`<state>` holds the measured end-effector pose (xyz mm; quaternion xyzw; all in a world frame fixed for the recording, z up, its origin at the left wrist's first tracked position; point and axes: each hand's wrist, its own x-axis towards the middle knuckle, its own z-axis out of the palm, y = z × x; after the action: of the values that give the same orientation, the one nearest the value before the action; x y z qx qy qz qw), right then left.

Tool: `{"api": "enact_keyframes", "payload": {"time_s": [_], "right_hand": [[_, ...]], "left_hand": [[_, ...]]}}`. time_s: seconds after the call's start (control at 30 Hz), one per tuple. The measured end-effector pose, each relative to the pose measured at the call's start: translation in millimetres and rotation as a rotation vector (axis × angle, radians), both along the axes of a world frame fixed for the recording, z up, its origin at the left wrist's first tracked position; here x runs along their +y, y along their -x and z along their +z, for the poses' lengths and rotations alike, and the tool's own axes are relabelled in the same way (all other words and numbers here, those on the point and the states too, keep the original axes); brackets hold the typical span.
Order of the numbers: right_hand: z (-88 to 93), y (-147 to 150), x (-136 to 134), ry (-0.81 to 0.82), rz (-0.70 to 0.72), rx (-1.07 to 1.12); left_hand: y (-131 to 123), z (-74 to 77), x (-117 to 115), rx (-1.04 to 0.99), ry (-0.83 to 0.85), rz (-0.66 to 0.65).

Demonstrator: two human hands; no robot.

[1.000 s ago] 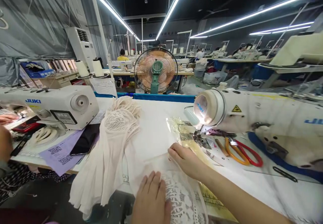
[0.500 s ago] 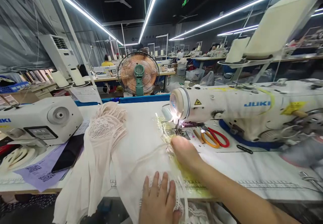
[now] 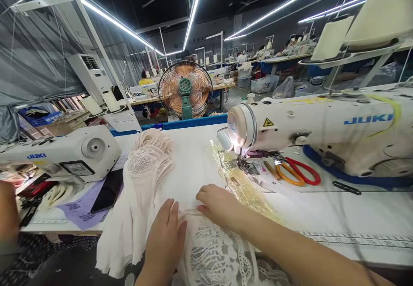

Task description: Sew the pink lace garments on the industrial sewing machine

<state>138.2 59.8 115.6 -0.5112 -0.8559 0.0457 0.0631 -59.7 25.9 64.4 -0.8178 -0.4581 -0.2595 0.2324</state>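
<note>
Right hand (image 3: 220,204) apparently half-curled

Right hand (image 3: 221,204) has withdrawn from the sewing machine (image 3: 280,127).

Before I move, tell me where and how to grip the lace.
I'd pinch the lace at its far edge, coming from above: that edge lies on the table between the left hand and right hand, while the patterned part spreads toward you, looking thin and limp.
</note>
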Motion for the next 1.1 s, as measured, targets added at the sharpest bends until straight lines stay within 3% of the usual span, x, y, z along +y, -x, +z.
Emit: {"api": "enact_keyframes", "payload": {"time_s": [0.13,0.27,0.4,0.53,0.8,0.9,1.1], "right_hand": [[-14.6,24.3,14.4,0.009,0.072,-0.001],[-10.8,24.6,19.1,-0.076,0.033,-0.05],[-7.6,16.3,23.7,-0.175,-0.005,-0.096],[-9.2,-1.0,33.3,-0.256,-0.144,-0.109],[8.7,-24.9,36.9,-0.253,-0.352,-0.123],[11.3,-21.8,33.1,-0.184,-0.277,-0.134],[7.6,2.1,27.0,-0.074,0.002,-0.131]], "left_hand": [[5.8,-21.8,-5.0,0.065,0.006,0.003],[0.5,-32.6,-15.6,0.054,-0.012,-0.012],[-5.7,-31.4,-18.2,0.086,0.005,0.016],[-7.3,-30.5,-18.8,0.101,-0.012,0.022],[-3.0,-20.9,-22.4,0.094,-0.011,-0.031],[3.2,-12.3,-17.3,0.052,0.046,-0.049],[9.7,-5.2,12.1,0.039,0.118,-0.052]]}}
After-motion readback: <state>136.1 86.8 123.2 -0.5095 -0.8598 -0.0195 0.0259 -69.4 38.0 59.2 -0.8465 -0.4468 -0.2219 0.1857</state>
